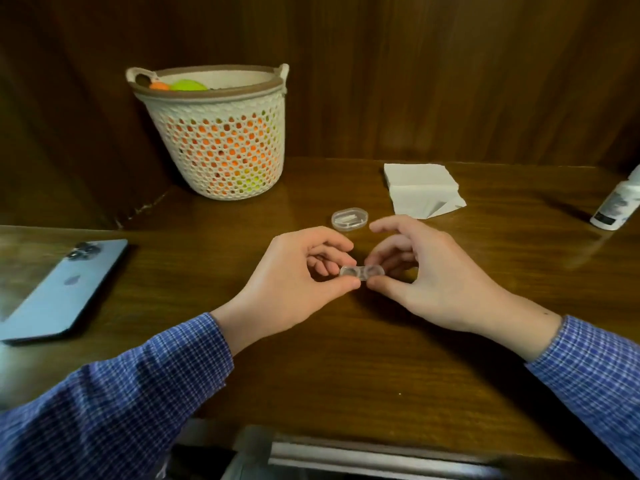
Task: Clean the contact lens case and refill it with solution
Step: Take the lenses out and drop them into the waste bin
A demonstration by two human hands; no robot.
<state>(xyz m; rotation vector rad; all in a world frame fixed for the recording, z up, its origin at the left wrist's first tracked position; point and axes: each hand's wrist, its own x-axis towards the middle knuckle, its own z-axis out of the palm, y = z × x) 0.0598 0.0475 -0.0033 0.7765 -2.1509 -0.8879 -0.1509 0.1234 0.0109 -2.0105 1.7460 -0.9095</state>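
A small clear contact lens case (pixel 362 272) with two round wells is held just above the wooden desk (pixel 346 368). My left hand (pixel 298 282) pinches its left end between thumb and fingers. My right hand (pixel 426 275) pinches its right end the same way. Behind them a clear oval lid or box (pixel 349 218) lies on the desk. A white solution bottle (pixel 618 202) stands at the far right edge, partly cut off. A folded white tissue (pixel 420 190) lies behind my right hand.
A white woven basket (pixel 221 140) with orange and green items stands at the back left. A blue phone (pixel 59 289) lies face down at the left. Dark wooden walls enclose the desk's back and left side.
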